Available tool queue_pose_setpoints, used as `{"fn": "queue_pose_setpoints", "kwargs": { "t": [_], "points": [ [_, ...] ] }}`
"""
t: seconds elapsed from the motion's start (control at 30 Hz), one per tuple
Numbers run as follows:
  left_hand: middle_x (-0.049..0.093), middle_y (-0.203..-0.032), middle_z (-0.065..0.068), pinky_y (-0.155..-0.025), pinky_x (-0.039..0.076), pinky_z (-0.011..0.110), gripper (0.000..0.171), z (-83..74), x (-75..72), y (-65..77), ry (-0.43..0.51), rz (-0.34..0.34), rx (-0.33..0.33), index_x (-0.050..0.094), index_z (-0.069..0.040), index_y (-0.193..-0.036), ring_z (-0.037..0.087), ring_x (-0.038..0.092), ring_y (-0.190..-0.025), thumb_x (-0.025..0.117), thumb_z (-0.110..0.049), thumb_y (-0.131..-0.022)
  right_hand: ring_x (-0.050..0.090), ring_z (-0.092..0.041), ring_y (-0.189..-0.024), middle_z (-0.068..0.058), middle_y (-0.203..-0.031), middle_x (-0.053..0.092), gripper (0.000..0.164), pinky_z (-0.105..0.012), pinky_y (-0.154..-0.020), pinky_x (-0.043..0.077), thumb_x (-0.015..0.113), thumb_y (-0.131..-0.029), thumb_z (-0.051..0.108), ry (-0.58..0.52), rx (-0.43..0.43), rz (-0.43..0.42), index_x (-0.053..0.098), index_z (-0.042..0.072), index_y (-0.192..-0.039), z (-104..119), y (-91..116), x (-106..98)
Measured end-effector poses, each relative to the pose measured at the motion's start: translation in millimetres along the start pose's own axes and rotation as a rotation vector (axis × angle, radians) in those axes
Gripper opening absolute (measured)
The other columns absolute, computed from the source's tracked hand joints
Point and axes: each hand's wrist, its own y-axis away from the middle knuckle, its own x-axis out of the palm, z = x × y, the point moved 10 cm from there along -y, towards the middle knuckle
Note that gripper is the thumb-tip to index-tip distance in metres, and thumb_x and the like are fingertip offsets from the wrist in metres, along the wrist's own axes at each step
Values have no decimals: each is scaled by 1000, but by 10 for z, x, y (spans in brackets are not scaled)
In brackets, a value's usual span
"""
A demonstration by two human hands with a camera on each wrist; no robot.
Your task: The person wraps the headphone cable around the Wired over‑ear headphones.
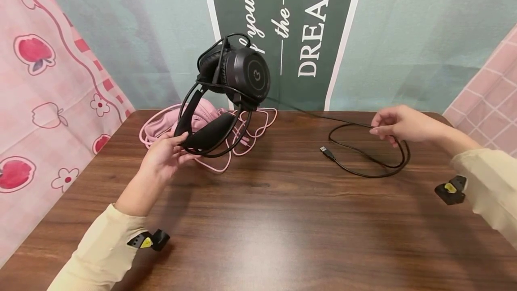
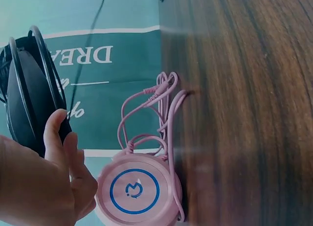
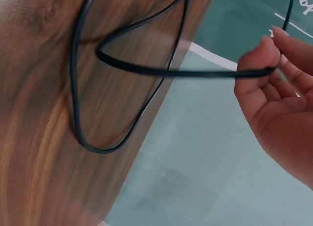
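Black over-ear headphones [image 1: 248, 75] are held up above the back left of the table, headband down and ear cups up. My left hand [image 1: 163, 156] grips them by the headband, thumb on top. In the left wrist view, that hand [image 2: 58, 172] holds the padded band [image 2: 27, 99]. My right hand [image 1: 400, 125] pinches the headphones' black cable [image 1: 307, 112], which stretches across from the ear cup. Beyond those fingers the cable loops down on the table to a USB plug [image 1: 328, 152]. The right wrist view shows the cable [image 3: 195, 74] between thumb and fingers of the hand [image 3: 288, 108].
Pink headphones [image 1: 206, 107] lie behind the left hand, their pink cord [image 1: 264, 122] bundled beside them. The brown wooden table [image 1: 282, 228] ends against a green cloth [image 1: 169, 57] with white lettering. Pink patterned cloth [image 1: 52, 102] hangs at the left.
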Motion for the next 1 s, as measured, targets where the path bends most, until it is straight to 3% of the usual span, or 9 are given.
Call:
{"fn": "queue_pose_setpoints", "kwargs": {
  "t": [0.2,0.33,0.47,0.7,1.0],
  "points": [
    [60,-76,6,-58,56,33,13,-14,-72,-13,-15,-29,21,39,-7,-105,16,63,-69,44,-2,-94,51,-19,-50,-6,-62,53,8,-30,-44,45,60,-88,10,45,-86,-111,61,3,-93,125,71,-40],
    [59,-73,4,-57,56,32,10,-36,-83,-20,-54,-60,61,40,-6,-99,15,62,-66,44,0,-93,50,-16,-51,-3,-64,56,6,-29,-43,43,64,-85,7,15,-193,-64,66,7,-90,304,124,68],
    [56,-72,2,-55,56,31,13,-35,-77,-27,-95,-118,104,38,-8,-96,13,61,-62,44,2,-92,49,-10,-54,2,-71,59,12,-25,-46,42,66,-83,5,65,-342,-11,69,15,-88,579,156,186],
    [53,-74,0,-52,55,28,19,32,7,-46,-172,-146,134,35,-10,-94,11,61,-58,47,4,-90,57,-5,-70,8,-80,65,25,-16,-60,45,69,-77,-3,142,-567,-75,70,21,-86,1133,209,244],
    [58,-68,-2,-48,53,25,16,169,161,-81,-275,-100,133,39,-7,-92,11,60,-55,49,5,-90,55,-5,-67,3,-77,65,23,-16,-57,42,70,-75,-4,112,-605,-239,71,16,-85,1507,198,193]
  ]
}}
